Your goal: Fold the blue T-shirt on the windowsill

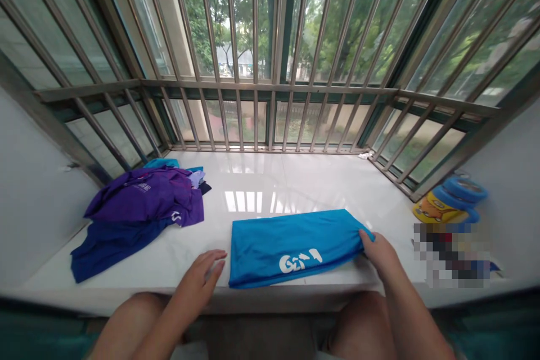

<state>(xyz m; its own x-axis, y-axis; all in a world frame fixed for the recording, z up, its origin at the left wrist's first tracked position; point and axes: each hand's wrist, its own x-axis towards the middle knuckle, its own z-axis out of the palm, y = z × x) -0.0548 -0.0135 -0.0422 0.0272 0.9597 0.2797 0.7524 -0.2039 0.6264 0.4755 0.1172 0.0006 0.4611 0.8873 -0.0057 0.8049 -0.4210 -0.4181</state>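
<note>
A bright blue piece of fabric (270, 242) with white lettering lies folded into a long rectangle on the white sill. What kind of article it is, I cannot tell. My right hand (378, 253) pinches its right end, where the cloth bunches and lifts slightly. Just off the left edge hovers my left hand (206, 273), fingers apart and holding nothing. To the left sits a heap of clothes: a purple garment (147, 197) with white print on top, a dark blue garment (113, 247) beneath it, and bits of teal, lilac and black cloth showing behind.
A blue and yellow cartoon bottle (442, 202) stands at the right, with a blurred-out item (453, 253) in front of it. Metal bars (270, 87) and windows enclose the glossy white sill (274, 180). A small white scrap (365, 155) lies in the back right corner.
</note>
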